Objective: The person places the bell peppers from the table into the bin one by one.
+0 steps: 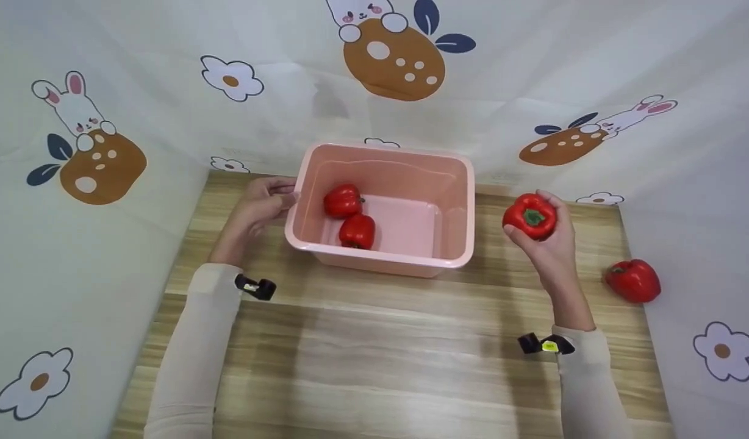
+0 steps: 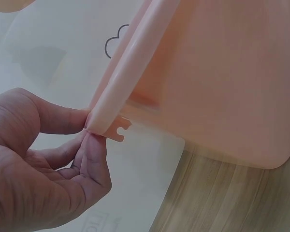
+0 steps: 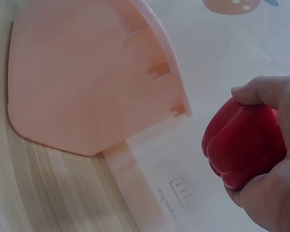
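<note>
A pink plastic bin [image 1: 380, 257] stands at the back of the table, with two red bell peppers inside, one [image 1: 343, 201] behind the other [image 1: 357, 231] near its left wall. My left hand [image 1: 260, 206] pinches the bin's left rim; in the left wrist view thumb and fingers [image 2: 94, 162] meet at the rim's edge. To the right of the bin, my right hand [image 1: 554, 244] grips a red bell pepper [image 1: 526, 227], its green stem facing up toward the head camera. The right wrist view shows this pepper [image 3: 246, 142] between thumb and fingers, apart from the bin.
Another red bell pepper [image 1: 635, 281] lies at the table's right edge, beside the right forearm. White cloth walls with rabbit and flower prints [image 1: 277, 122] enclose the wooden table [image 1: 387, 360] at the back and both sides. Each sleeve carries a small black wrist camera [image 1: 258, 288].
</note>
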A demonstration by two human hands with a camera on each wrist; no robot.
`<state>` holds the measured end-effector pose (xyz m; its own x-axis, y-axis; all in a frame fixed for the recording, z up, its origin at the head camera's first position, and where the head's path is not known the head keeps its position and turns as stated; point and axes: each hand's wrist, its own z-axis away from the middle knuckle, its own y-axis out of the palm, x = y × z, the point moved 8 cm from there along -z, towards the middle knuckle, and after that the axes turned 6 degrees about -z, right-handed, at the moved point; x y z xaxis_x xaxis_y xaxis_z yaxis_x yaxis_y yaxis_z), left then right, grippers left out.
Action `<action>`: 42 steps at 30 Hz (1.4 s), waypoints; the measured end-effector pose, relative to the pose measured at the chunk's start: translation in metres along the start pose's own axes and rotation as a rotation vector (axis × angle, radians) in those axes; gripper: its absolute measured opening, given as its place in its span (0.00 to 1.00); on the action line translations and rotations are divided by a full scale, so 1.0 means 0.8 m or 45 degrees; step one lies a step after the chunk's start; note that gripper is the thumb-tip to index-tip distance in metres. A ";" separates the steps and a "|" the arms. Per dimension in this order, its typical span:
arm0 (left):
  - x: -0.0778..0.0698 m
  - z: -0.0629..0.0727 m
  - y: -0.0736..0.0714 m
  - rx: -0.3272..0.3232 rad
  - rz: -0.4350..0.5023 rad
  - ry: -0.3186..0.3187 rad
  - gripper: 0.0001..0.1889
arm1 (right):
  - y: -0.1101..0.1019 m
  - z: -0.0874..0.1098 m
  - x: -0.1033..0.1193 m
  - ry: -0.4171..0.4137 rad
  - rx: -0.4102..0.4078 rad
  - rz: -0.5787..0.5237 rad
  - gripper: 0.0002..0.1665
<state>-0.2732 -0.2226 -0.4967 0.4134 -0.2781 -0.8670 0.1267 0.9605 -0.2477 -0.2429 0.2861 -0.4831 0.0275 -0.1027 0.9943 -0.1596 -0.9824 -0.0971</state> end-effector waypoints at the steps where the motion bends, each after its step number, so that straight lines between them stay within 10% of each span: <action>1: 0.000 0.000 0.000 0.002 0.005 0.002 0.26 | 0.001 0.000 0.002 0.000 0.000 -0.002 0.47; 42: -0.001 0.000 0.002 0.013 0.029 0.035 0.26 | 0.083 -0.024 0.055 -0.062 0.291 0.165 0.51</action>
<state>-0.2733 -0.2208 -0.4963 0.3913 -0.2558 -0.8840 0.1267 0.9664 -0.2236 -0.2710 0.2191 -0.4451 0.0700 -0.2322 0.9702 0.0621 -0.9696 -0.2365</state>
